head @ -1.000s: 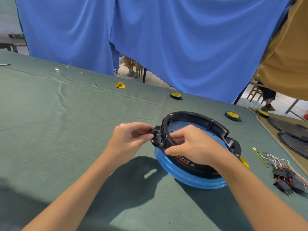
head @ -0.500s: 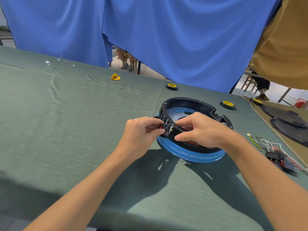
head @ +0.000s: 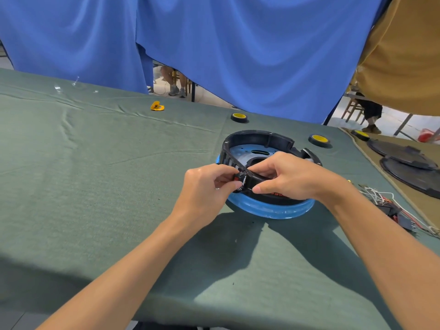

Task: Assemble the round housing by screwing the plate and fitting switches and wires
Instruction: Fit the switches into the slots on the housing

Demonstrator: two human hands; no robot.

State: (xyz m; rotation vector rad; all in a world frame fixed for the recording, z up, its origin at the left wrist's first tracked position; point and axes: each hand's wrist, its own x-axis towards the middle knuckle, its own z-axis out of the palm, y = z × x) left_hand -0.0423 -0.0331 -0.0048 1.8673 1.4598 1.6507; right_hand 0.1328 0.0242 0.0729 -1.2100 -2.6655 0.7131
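Head camera: the left hand [head: 207, 186] pinches a small switch [head: 239, 179] against the rim of the round housing [head: 259, 139], which sits toward the right edge of the table [head: 95, 163]. The right hand [head: 292, 177] grips that rim.

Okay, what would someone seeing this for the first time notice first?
Two bare hands meet mid-way across the green table: the left hand pinches a small black-and-red switch at the near wall of the round housing, a black ring on a blue base, which the right hand grips. Behind hangs a bright blue curtain, and a tangle of wires lies at the right edge.
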